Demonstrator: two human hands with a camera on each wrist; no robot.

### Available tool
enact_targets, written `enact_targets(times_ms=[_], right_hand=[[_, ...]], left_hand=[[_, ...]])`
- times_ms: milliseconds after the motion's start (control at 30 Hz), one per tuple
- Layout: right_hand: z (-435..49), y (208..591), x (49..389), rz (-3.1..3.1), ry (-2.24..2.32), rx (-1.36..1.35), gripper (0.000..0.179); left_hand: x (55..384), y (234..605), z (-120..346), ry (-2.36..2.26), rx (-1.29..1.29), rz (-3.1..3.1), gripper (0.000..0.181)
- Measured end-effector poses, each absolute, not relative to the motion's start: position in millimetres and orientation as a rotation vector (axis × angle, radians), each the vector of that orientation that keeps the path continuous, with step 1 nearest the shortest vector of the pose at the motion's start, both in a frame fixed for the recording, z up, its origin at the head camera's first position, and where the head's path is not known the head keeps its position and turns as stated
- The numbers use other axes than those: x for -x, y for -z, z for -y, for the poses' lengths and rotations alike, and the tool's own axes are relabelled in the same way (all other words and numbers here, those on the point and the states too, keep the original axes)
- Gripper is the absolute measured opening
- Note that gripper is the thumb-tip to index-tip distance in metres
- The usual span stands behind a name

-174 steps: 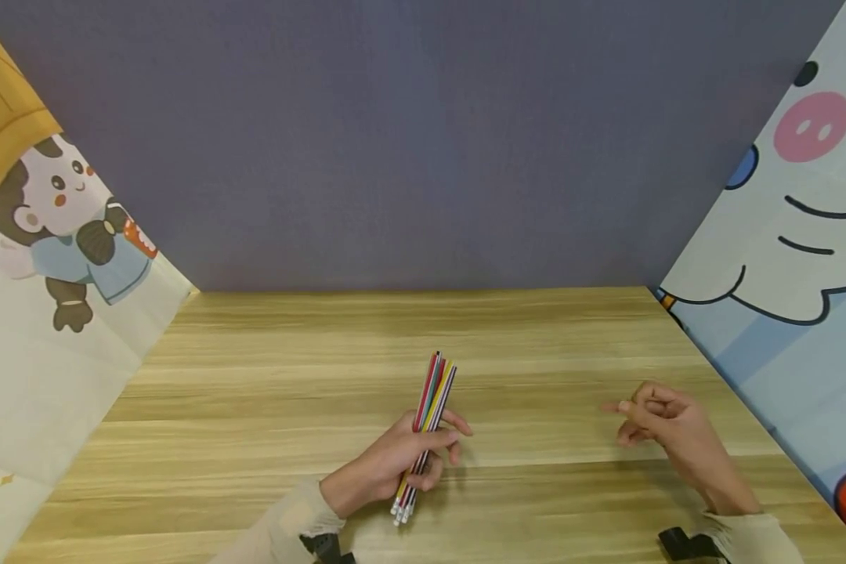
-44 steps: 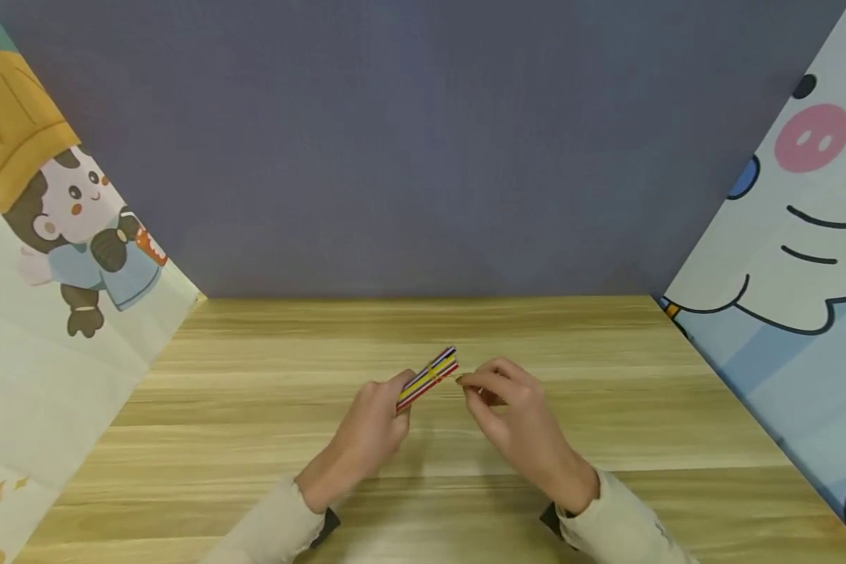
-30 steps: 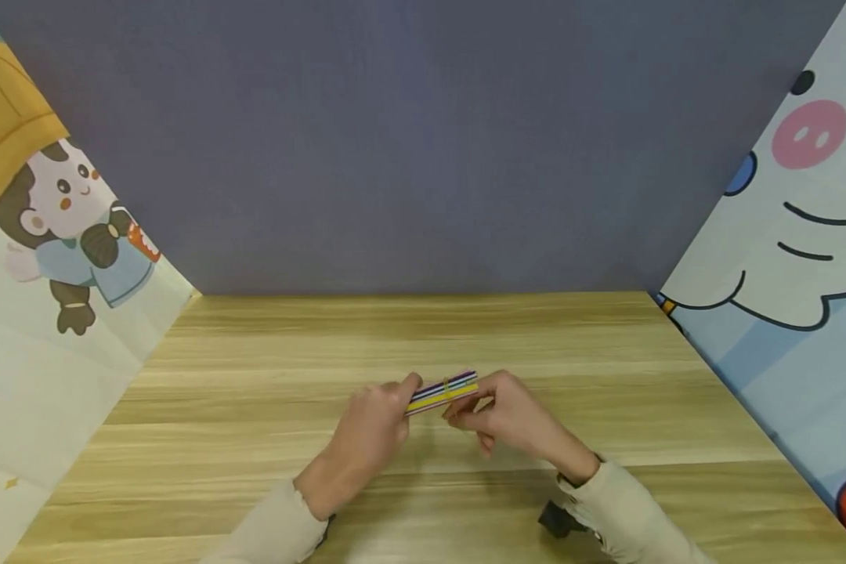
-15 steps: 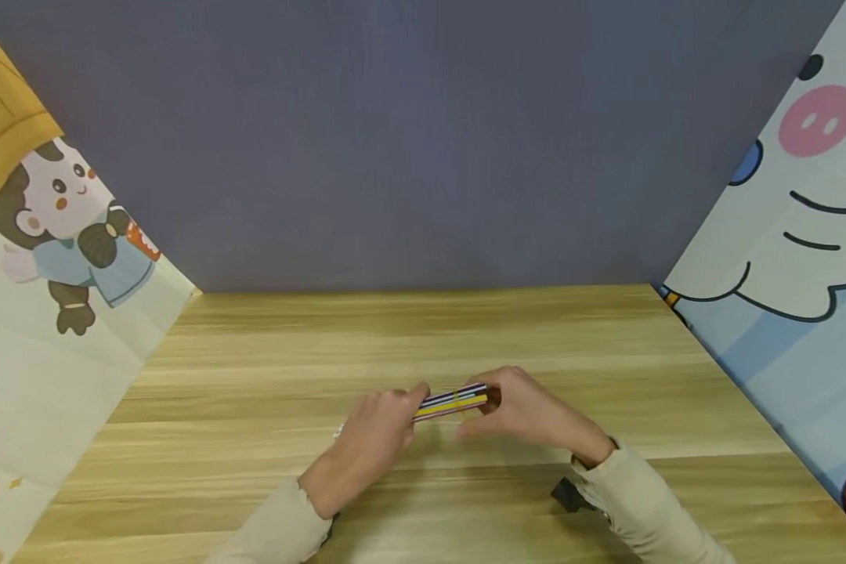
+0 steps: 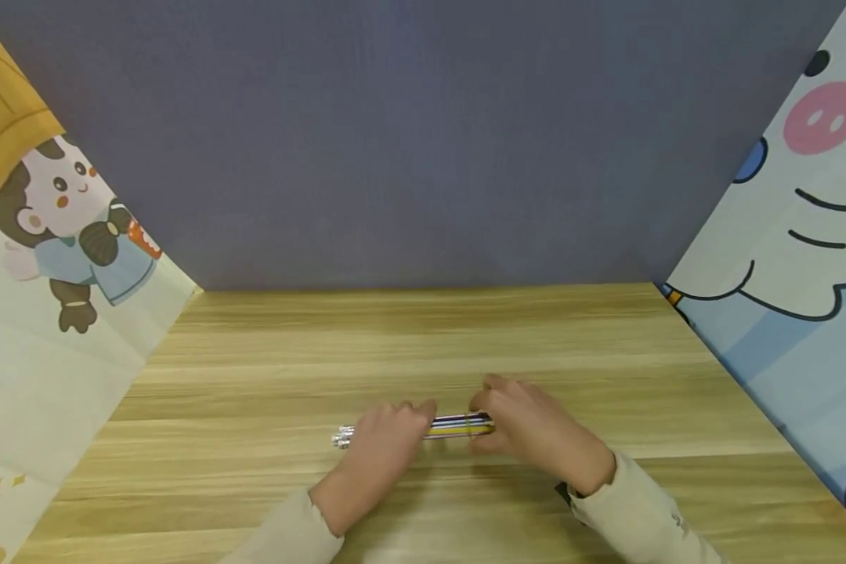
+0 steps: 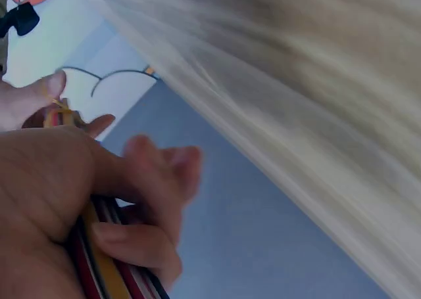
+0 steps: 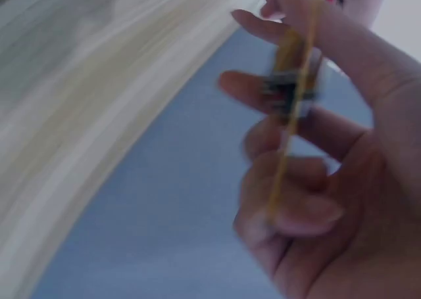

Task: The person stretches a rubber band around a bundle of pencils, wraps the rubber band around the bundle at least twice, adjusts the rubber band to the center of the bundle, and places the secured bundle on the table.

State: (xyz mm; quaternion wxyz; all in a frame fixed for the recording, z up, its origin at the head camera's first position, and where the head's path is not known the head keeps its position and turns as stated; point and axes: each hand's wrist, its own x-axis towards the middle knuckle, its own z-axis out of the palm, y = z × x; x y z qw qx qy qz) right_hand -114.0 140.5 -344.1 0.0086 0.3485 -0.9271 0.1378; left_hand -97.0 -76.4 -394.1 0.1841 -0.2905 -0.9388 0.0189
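Observation:
My left hand (image 5: 382, 448) grips a bundle of striped pencils (image 5: 451, 428) around its middle. The bundle lies almost level across the head view, its white eraser ends sticking out to the left. In the left wrist view, curled fingers wrap the yellow, red and dark pencils (image 6: 108, 273). At the opposite end, my right hand (image 5: 539, 431) surrounds the tips with thumb and fingers. A thin yellow rubber band (image 7: 296, 115) runs taut from its thumb to its curled fingers in the right wrist view, crossing in front of the blurred pencil ends. From above, the band crosses the bundle near the tips.
Below the hands is a wood-grain table (image 5: 289, 345). A dark grey-blue panel (image 5: 423, 157) rises at its far edge. Cartoon-printed walls stand at the left (image 5: 14, 329) and right (image 5: 782, 352).
Initially the right hand was far right, away from the pencils. It has since come to their tips with the band. Over the last second the bundle has turned level and moved lower.

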Motion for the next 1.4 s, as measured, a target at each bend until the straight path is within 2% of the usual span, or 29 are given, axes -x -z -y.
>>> enact_targets(times_ms=[200,267,400,500,667,867,1000,1200,1300,1400], right_hand=[[-125.8,348.8,93.0,2.665,-0.019,-1.006,0.035],[-120.3,351.2,88.2,2.618,0.008,-1.005,0.03],[-110.9,354.0,83.3,2.554,-0.104,-0.965,0.015],[-106.9,352.4,80.3,2.458,-0.282,-0.967,0.018],[-105.9,345.0,77.2,2.29,-0.448,-0.995,0.014],[-117.9,331.7,86.8,2.258,-0.536,-0.866,0.011],[-125.3,334.8,103.8,2.467,-0.836,-0.886,0.024],[-137.8,348.7,129.8,2.669,-1.823,-0.975,0.026],[-146.2,346.6,136.1,2.589,-1.921,-0.899,0.023],[-156.3,336.5,137.9,2.523,-1.975,-0.735,0.026]], left_hand=[[85.3,396.1,69.5,-0.136,0.756,2.682,0.02],[82.4,394.5,68.9,-0.132,0.711,2.725,0.02],[81.8,387.1,72.1,-0.138,0.541,2.748,0.02],[83.8,381.1,76.2,-0.117,0.437,2.742,0.02],[89.5,381.9,83.2,-0.038,0.443,2.739,0.024],[96.0,378.6,87.9,-0.025,0.447,2.756,0.021],[93.0,367.6,86.7,-0.004,0.495,2.787,0.02],[91.1,355.1,87.6,0.162,0.667,2.727,0.023],[99.9,347.9,96.8,0.384,0.783,2.707,0.027],[112.3,332.9,113.8,0.801,0.808,2.736,0.036]])
